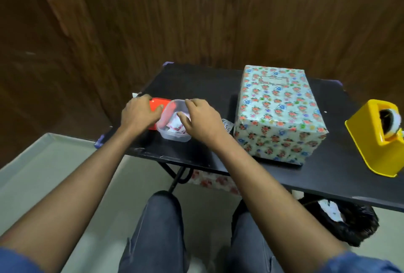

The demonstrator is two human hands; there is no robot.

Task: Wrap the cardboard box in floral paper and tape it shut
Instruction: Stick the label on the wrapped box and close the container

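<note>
Box: the floral-papered rectangular box (281, 113) stands fully covered at the middle of the black table (196, 80); we judge wrapping nearly finished.
Seams: taping we cannot confirm.
Right hand (202, 120): fingers curled into the clear plastic tub (175, 136), left of the box.
Left hand (140, 111): gripping the tub's red lid (158, 104).
Yellow tape dispenser (378, 138): untouched, right of the box.

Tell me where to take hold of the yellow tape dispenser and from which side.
Probably best from above, with the grip across the two flat side walls of the tape dispenser. It stands upright near the right end of the black table, its tall yellow body closed at the back, the tape roll sitting in the open slot on top. Keep fingers off the roll and the front end where tape comes out.
</note>
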